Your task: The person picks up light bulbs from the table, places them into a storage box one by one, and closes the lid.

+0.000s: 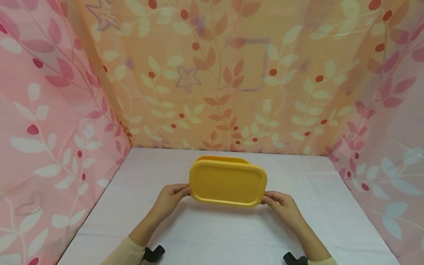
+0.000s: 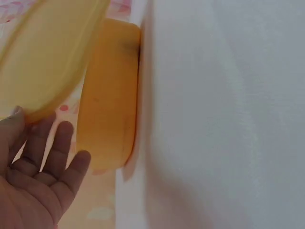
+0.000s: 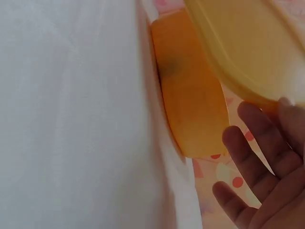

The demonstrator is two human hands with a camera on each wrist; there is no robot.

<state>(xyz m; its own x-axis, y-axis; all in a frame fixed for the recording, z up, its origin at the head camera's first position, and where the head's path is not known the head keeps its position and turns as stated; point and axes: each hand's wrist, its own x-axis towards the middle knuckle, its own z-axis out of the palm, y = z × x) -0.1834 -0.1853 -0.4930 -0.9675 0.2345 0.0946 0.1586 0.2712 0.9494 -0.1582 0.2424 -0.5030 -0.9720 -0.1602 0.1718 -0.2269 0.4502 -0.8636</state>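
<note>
A yellow lid (image 1: 228,184), rectangular with rounded corners and a raised rim, is held tilted up between both hands. My left hand (image 1: 170,200) pinches its left edge between thumb and fingers. At the lower right corner, my right hand (image 1: 281,206) pinches it the same way. Behind the lid stands an orange-yellow container (image 2: 109,95), resting on the white cloth. In the head view only the container's far rim shows above the lid; the right wrist view shows its side wall (image 3: 190,86). Lid and container look apart in both wrist views.
A white cloth (image 1: 218,235) covers the table. An orange leaf-patterned curtain (image 1: 215,73) hangs behind its back edge, with pink patterned curtains (image 1: 43,129) on the left and right. Black wrist mounts (image 1: 154,254) show near both sleeves.
</note>
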